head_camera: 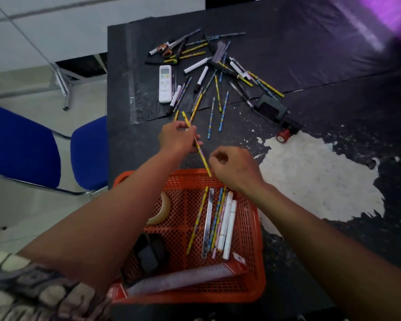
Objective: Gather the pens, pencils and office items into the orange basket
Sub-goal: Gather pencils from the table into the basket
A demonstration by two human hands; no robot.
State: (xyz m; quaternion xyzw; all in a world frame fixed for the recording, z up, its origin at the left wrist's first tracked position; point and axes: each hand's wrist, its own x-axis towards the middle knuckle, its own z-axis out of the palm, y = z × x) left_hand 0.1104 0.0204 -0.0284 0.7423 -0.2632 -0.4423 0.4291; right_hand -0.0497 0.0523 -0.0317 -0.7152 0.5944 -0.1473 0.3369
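My left hand (pixel 178 137) pinches a yellow pencil (pixel 203 158) that slants down toward the orange basket (pixel 252 295). My right hand (pixel 234 167) hovers over the basket's far rim with fingers curled; the pencil's lower tip ends at its knuckles, and whether it touches the pencil is hidden. Inside the basket lie several pencils (pixel 197 221), white markers (pixel 228 223), a metal ruler (pixel 208 223), a tape roll (pixel 162 209), a black item (pixel 148 253) and a packaged ruler (pixel 183 279). More pens and pencils (pixel 218 89) are scattered farther back on the table.
A white remote control (pixel 165 84), scissors (pixel 166 49) and a black tape dispenser (pixel 276 112) with a red roll (pixel 283 136) lie on the black table (pixel 310 54). A worn pale patch (pixel 310 177) is at the right. Blue chairs (pixel 21 144) stand at the left.
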